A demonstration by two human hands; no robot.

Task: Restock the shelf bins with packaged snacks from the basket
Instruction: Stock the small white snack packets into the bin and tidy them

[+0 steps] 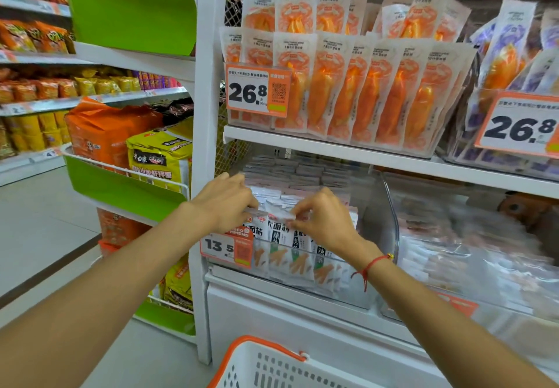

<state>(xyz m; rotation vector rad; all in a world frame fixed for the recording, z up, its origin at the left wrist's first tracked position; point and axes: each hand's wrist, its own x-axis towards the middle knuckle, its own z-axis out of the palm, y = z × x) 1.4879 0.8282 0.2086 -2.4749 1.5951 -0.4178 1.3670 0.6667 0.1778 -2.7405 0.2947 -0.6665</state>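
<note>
Left hand [225, 203]: centre of the frame, fingers curled over the top edges of the packets [290, 254] at the bin's front left.
Right hand [323, 216]: just right of the left hand, fingertips pinching the top of one packet (a red string sits on its wrist).
Packets: white, standing upright in rows in the bin [390, 221], centre frame.
Bin: clear plastic, on the lower shelf, price tag [227, 248] reading 13.5 at its front left.
Basket [266, 366]: white with an orange handle, bottom centre, below the hands.
Upper shelf [332, 148]: orange packs behind a 26.8 tag.
</note>
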